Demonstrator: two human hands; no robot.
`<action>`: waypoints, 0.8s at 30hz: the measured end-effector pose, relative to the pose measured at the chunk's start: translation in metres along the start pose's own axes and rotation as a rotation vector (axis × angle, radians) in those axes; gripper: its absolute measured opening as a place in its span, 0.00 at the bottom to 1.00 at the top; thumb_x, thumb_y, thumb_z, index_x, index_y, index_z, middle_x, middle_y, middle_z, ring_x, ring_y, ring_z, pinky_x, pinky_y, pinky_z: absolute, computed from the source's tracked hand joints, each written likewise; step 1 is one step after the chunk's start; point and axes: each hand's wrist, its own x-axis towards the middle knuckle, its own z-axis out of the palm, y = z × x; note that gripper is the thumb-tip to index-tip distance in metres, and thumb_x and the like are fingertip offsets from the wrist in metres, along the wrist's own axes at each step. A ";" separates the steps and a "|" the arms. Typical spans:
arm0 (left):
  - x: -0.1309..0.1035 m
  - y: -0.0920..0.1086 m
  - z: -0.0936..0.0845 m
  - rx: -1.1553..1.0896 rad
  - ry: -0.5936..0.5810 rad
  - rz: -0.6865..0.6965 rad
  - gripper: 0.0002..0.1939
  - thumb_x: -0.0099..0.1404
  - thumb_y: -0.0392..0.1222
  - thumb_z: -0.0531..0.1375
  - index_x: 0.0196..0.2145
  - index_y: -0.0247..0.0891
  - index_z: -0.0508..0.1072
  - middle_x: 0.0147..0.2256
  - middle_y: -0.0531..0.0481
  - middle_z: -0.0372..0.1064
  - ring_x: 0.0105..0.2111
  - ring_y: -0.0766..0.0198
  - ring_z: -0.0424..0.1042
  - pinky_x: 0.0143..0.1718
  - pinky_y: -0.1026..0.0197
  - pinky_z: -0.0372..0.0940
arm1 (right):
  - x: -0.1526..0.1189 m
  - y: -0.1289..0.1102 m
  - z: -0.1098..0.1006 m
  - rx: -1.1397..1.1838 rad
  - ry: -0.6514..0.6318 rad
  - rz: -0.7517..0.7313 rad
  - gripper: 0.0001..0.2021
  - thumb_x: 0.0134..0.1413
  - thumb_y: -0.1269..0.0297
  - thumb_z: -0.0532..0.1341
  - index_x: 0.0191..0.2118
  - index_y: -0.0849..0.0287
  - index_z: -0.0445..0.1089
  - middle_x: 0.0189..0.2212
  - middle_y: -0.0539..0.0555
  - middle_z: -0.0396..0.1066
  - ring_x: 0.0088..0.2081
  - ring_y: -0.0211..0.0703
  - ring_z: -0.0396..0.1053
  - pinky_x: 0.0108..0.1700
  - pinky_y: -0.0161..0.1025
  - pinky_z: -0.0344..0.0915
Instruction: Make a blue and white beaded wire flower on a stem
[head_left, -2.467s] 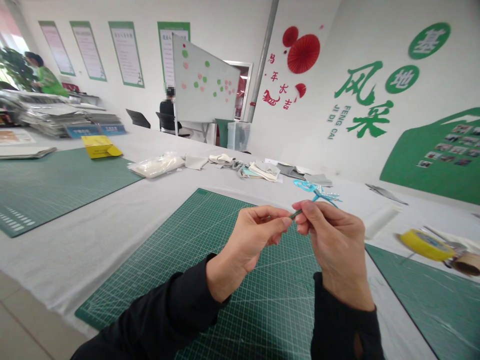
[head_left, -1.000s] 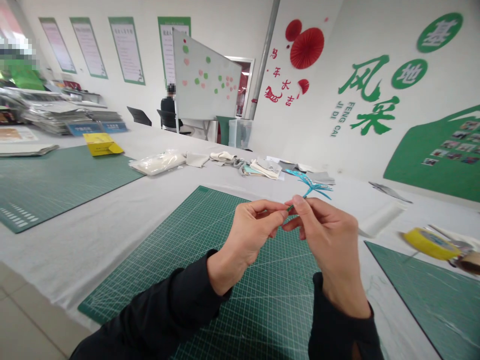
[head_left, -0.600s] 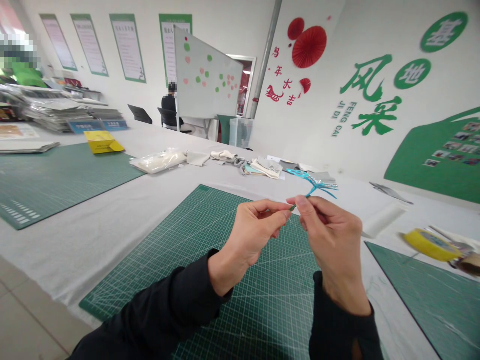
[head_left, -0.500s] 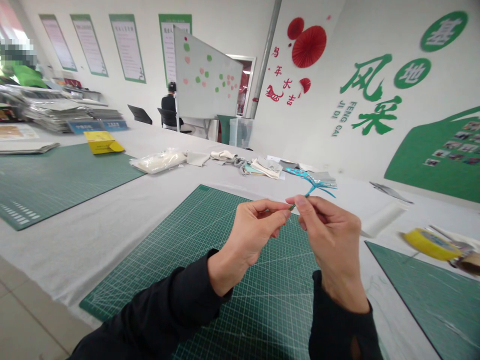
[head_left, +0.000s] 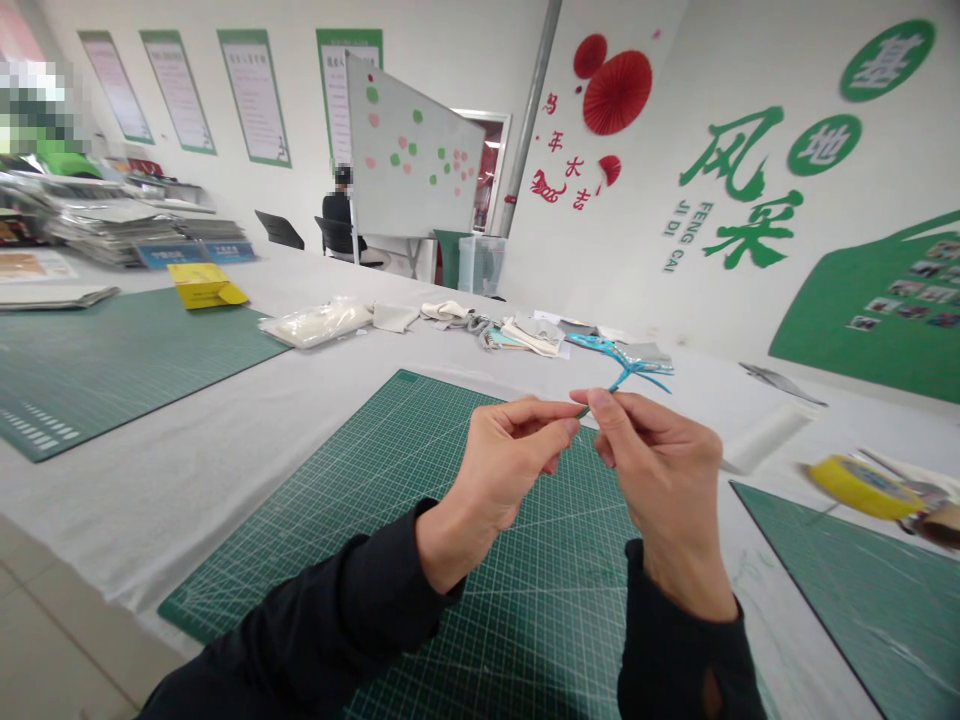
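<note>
A slender craft piece has blue loops and loose blue strands (head_left: 628, 367) at its upper end and a thin dark green stem below. It is held tilted in the air above a green gridded cutting mat (head_left: 420, 480). My left hand (head_left: 504, 460) pinches the lower stem between thumb and index finger. Just beside it, my right hand (head_left: 664, 462) grips the stem under the blue part, thumb on top. Fingertips of both hands almost meet and cover much of the stem.
To the right lie a yellow tape roll (head_left: 862, 487) and another mat (head_left: 862, 590). Fabric scraps (head_left: 529, 336) and a plastic-bagged white bundle (head_left: 319, 322) line the table's far side. A yellow box (head_left: 206, 286) stands left, near stacked packets (head_left: 105, 220). Two people are farther off.
Very little differs. Both hands keep their pinch on the stem, with only a slight shift of the fingers and the blue end. The person at far left has moved slightly.
</note>
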 end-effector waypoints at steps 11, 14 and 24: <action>0.007 -0.002 -0.006 -0.070 0.011 -0.056 0.06 0.51 0.36 0.67 0.29 0.33 0.79 0.16 0.56 0.63 0.15 0.77 0.56 0.17 0.69 0.47 | 0.008 0.018 -0.002 0.169 -0.197 0.050 0.09 0.52 0.56 0.65 0.34 0.56 0.77 0.18 0.46 0.64 0.22 0.32 0.58 0.24 0.33 0.55; 0.007 0.003 -0.006 -0.096 0.027 -0.080 0.06 0.49 0.35 0.68 0.28 0.33 0.79 0.18 0.54 0.66 0.15 0.77 0.58 0.17 0.70 0.48 | 0.011 0.025 -0.001 0.281 -0.250 0.061 0.06 0.51 0.60 0.66 0.33 0.55 0.76 0.22 0.47 0.67 0.26 0.32 0.62 0.28 0.33 0.59; 0.002 0.007 -0.002 -0.107 0.010 -0.105 0.05 0.50 0.35 0.68 0.27 0.31 0.78 0.19 0.54 0.67 0.15 0.78 0.58 0.16 0.71 0.50 | 0.010 0.025 0.005 0.507 -0.107 0.112 0.04 0.47 0.64 0.69 0.29 0.56 0.75 0.23 0.46 0.68 0.25 0.30 0.61 0.29 0.32 0.59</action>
